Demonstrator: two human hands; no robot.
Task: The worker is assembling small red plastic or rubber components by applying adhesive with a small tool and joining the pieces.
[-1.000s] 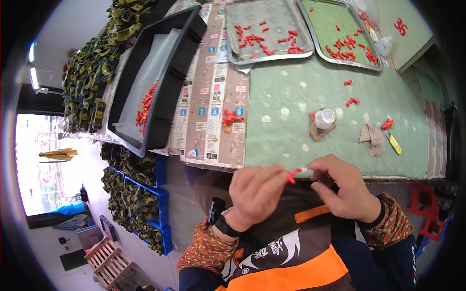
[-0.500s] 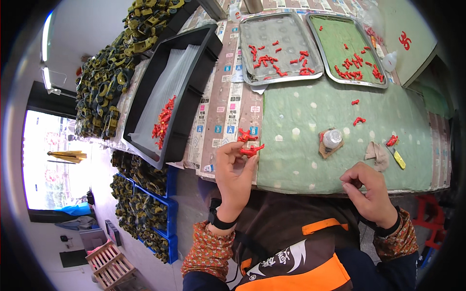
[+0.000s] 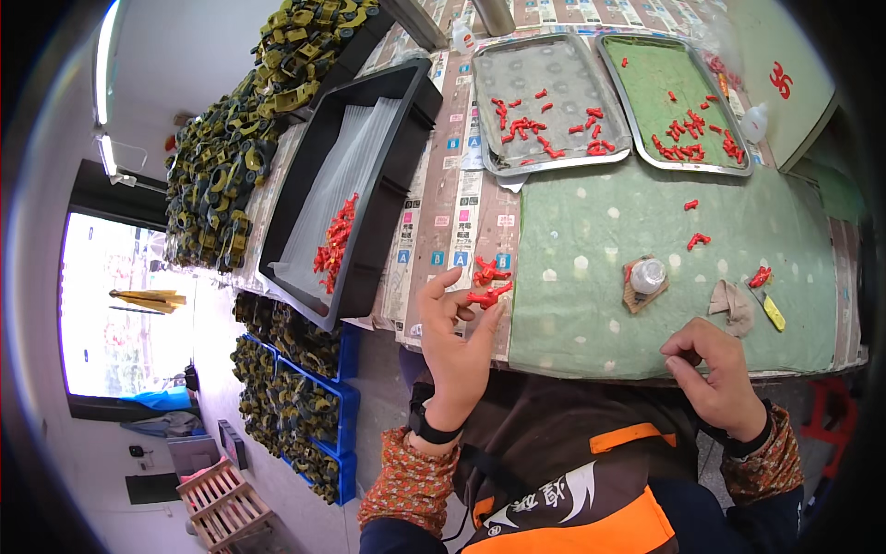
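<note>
My left hand (image 3: 460,349) is at the left edge of the green cloth, palm turned up, with a small red plastic figure (image 3: 489,295) pinched at its fingertips. A second red figure (image 3: 492,270) shows just beyond that one; whether it lies on the table or touches my fingers, I cannot tell. Over the front edge of the cloth, my right hand (image 3: 712,371) is closed, thumb against curled fingers, and anything inside is hidden. Ahead of it, a small clear bottle (image 3: 649,275) stands on a brown pad. Two loose red pieces (image 3: 699,241) lie farther back on the cloth.
A grey-lined metal tray (image 3: 563,78) and a green-lined one (image 3: 651,83) hold scattered red parts. At left, a black bin (image 3: 392,157) contains red figures. A rag (image 3: 732,307) and yellow-handled knife (image 3: 773,314) lie at right. Olive toy vehicles (image 3: 217,175) are piled far left.
The whole view has shifted slightly, so everything appears a little farther right and lower. My left hand still pinches the red figure, and my right hand keeps its closed pose.
</note>
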